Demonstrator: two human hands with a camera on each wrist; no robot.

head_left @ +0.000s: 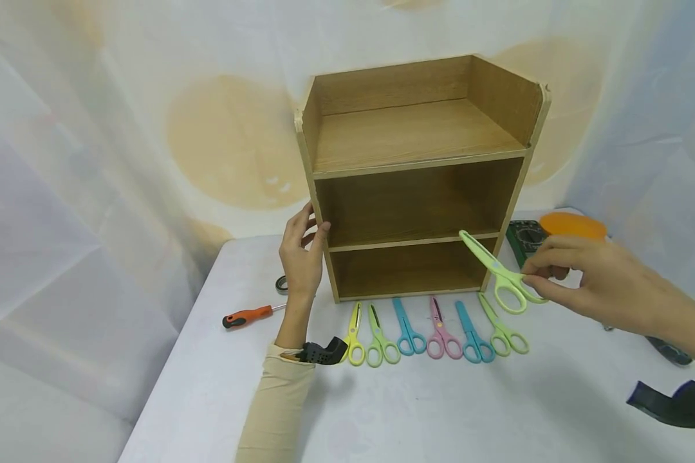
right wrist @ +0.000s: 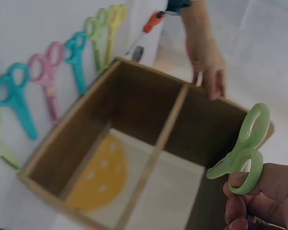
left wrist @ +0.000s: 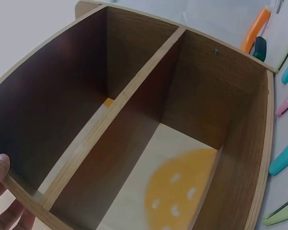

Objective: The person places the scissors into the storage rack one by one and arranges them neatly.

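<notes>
A wooden shelf (head_left: 419,164) with an upper tray and two lower compartments stands at the back of the table. My left hand (head_left: 302,254) grips its left side panel, thumb at the front edge. My right hand (head_left: 593,276) pinches light green scissors (head_left: 500,273) by a handle loop, in the air before the shelf's lower right corner, blades toward the shelf. Along the shelf's foot lies a row of scissors: yellow ones (head_left: 354,334), green ones (head_left: 381,337), blue ones (head_left: 408,328), pink ones (head_left: 440,331), more blue ones (head_left: 473,334) and green ones (head_left: 502,328) at the right end.
An orange-handled screwdriver (head_left: 249,316) and a black ring (head_left: 281,284) lie left of the shelf. Right of it are a dark green multimeter (head_left: 527,236) and an orange round object (head_left: 573,225). A dark object (head_left: 668,352) lies near my right wrist. White curtains surround the table.
</notes>
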